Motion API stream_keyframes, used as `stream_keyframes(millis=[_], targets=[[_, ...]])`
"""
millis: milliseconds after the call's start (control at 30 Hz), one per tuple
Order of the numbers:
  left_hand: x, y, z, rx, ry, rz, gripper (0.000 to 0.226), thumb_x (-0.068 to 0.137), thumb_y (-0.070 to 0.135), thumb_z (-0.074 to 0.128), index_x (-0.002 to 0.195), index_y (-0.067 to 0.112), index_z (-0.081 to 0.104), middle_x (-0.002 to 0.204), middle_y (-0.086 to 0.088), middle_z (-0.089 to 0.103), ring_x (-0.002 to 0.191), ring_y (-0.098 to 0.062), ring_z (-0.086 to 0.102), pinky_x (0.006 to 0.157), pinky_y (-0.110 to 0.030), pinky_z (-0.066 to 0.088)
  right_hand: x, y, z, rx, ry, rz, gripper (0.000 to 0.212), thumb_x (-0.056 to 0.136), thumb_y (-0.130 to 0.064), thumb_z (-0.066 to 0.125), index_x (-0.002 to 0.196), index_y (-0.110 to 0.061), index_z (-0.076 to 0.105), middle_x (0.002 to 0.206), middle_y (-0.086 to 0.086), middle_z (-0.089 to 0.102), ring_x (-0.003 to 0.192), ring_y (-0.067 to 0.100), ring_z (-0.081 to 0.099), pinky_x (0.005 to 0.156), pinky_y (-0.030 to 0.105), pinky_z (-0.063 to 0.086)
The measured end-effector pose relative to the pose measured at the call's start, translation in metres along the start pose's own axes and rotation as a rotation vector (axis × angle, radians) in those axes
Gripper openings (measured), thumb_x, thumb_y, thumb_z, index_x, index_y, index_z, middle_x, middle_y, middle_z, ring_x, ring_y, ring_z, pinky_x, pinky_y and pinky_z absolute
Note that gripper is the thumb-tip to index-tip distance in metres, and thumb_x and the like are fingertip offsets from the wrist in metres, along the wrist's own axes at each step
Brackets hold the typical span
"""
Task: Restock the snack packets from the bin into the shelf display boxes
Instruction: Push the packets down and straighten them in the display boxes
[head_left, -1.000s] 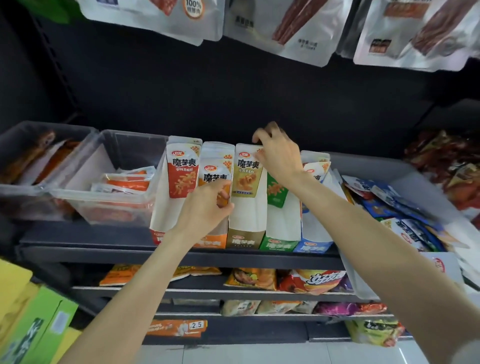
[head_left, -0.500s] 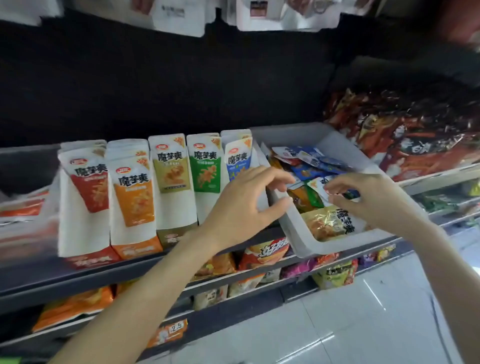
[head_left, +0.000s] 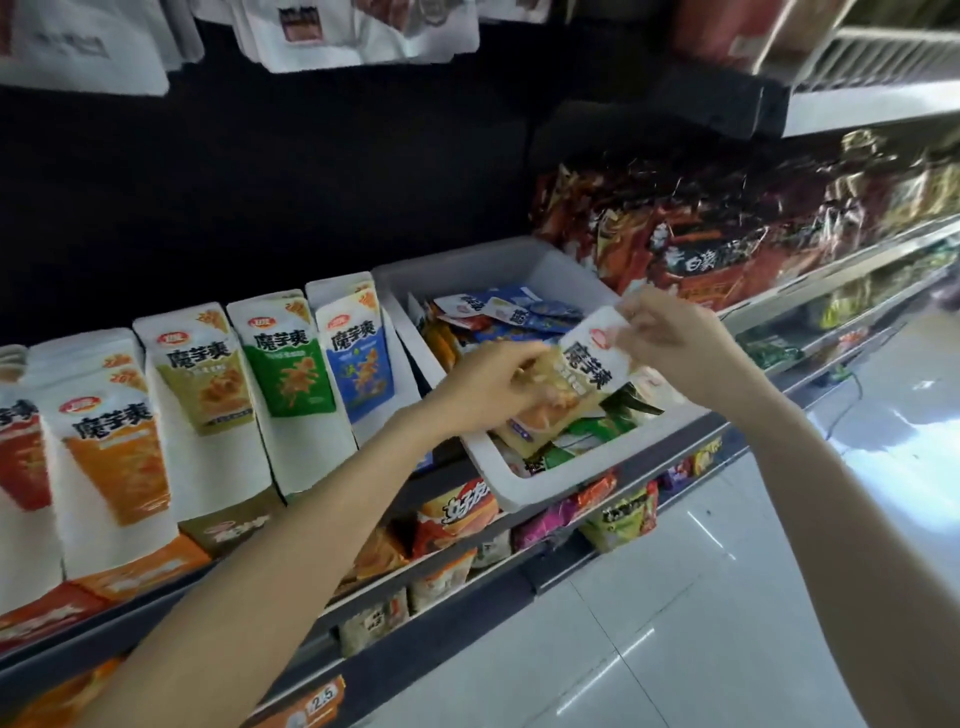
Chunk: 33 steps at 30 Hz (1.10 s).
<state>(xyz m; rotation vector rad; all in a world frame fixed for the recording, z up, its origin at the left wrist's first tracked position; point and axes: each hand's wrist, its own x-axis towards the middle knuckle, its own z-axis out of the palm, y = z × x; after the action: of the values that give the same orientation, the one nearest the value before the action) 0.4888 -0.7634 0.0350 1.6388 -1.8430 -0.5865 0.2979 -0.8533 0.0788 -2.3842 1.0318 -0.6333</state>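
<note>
- Both hands hold one snack packet (head_left: 584, 376) over the white bin (head_left: 519, 483): left hand (head_left: 485, 387) grips its lower end, right hand (head_left: 670, 345) pinches its top.
- Display boxes (head_left: 291, 384) stand just left on the shelf.

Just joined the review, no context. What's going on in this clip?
A person is restocking a store shelf. Both hands hold one yellowish snack packet above the white bin of mixed packets: the right hand pinches its top edge, the left hand grips its lower part. To the left stand the display boxes, colour-coded red, orange, tan, green and blue. The packet is not yet in any box.
</note>
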Motion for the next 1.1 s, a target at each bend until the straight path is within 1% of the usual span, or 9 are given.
stream_keyframes(millis=[100,233,400,467,600,667,833,967,1100], targets=[[-0.019,0.007,-0.023,-0.358,0.099,-0.059,0.020,0.086,0.015,0.068,0.105,0.014,0.066,0.096,0.005,0.071,0.086,-0.007,0.067,0.072,-0.025,0.053,0.007,-0.028,-0.009,0.138,0.049,0.002,0.019,0.087,-0.030,0.067,0.095,-0.015,0.059,0.078,-0.001,0.070,0.061,0.009,0.065,0.051,0.013,0.048],[-0.049,0.016,-0.047,-0.696,0.100,-0.095,0.024,0.083,0.008,0.066,0.105,0.018,0.065,0.093,0.009,0.073,0.086,-0.007,0.069,0.069,-0.018,0.053,0.018,-0.066,-0.005,0.382,-0.073,-0.048,0.012,0.086,-0.020,0.068,0.091,-0.018,0.058,0.068,-0.010,0.069,0.051,0.001,0.062,0.047,0.014,0.047],[-0.097,-0.004,-0.070,-0.318,0.414,-0.125,0.020,0.081,0.018,0.073,0.091,0.033,0.067,0.088,0.014,0.071,0.085,-0.006,0.067,0.076,-0.027,0.053,0.039,-0.108,0.024,0.416,-0.297,-0.230,0.014,0.085,-0.014,0.068,0.098,-0.018,0.065,0.086,0.000,0.073,0.073,0.014,0.070,0.065,0.031,0.059],[-0.118,-0.015,-0.080,-0.273,0.568,-0.159,0.022,0.082,0.019,0.071,0.089,0.038,0.065,0.086,0.019,0.070,0.084,-0.003,0.066,0.075,-0.024,0.052,0.047,-0.131,0.044,0.373,-0.232,-0.340,0.005,0.085,-0.017,0.070,0.090,-0.017,0.066,0.084,0.003,0.072,0.073,0.019,0.070,0.069,0.036,0.059],[-0.159,-0.037,-0.105,-0.254,0.885,-0.218,0.021,0.087,0.012,0.066,0.096,0.031,0.065,0.089,0.020,0.068,0.085,0.004,0.064,0.074,-0.012,0.049,0.060,-0.184,0.087,0.293,-0.018,-0.559,0.007,0.086,-0.024,0.068,0.090,-0.018,0.066,0.073,-0.016,0.063,0.065,0.001,0.061,0.062,0.018,0.046],[-0.178,-0.056,-0.113,-0.158,0.950,-0.340,0.020,0.089,0.012,0.064,0.100,0.029,0.063,0.094,0.021,0.065,0.086,0.010,0.061,0.076,-0.007,0.047,0.066,-0.206,0.107,0.193,0.049,-0.624,0.008,0.087,-0.026,0.067,0.092,-0.020,0.066,0.072,-0.016,0.063,0.066,0.004,0.060,0.063,0.021,0.044],[-0.216,-0.094,-0.107,-0.010,0.936,-0.624,0.036,0.086,0.018,0.067,0.120,0.025,0.057,0.111,0.018,0.059,0.100,0.002,0.055,0.080,-0.010,0.042,0.074,-0.238,0.155,-0.005,0.068,-0.705,0.014,0.089,-0.028,0.062,0.101,-0.022,0.064,0.074,-0.001,0.067,0.071,0.024,0.064,0.068,0.035,0.050],[-0.225,-0.102,-0.096,0.130,0.825,-0.671,0.045,0.085,0.028,0.069,0.127,0.024,0.052,0.116,0.007,0.060,0.100,-0.008,0.058,0.083,-0.021,0.044,0.082,-0.247,0.173,-0.132,0.046,-0.689,0.016,0.091,-0.025,0.058,0.106,-0.021,0.062,0.081,0.004,0.067,0.077,0.030,0.062,0.066,0.033,0.046],[-0.222,-0.100,-0.094,0.184,0.724,-0.683,0.049,0.087,0.029,0.066,0.133,0.023,0.048,0.117,0.012,0.055,0.087,0.001,0.049,0.060,-0.003,0.034,0.093,-0.249,0.178,-0.222,-0.027,-0.651,0.014,0.090,-0.020,0.057,0.102,-0.023,0.063,0.081,0.005,0.063,0.080,0.034,0.061,0.070,0.038,0.048]])
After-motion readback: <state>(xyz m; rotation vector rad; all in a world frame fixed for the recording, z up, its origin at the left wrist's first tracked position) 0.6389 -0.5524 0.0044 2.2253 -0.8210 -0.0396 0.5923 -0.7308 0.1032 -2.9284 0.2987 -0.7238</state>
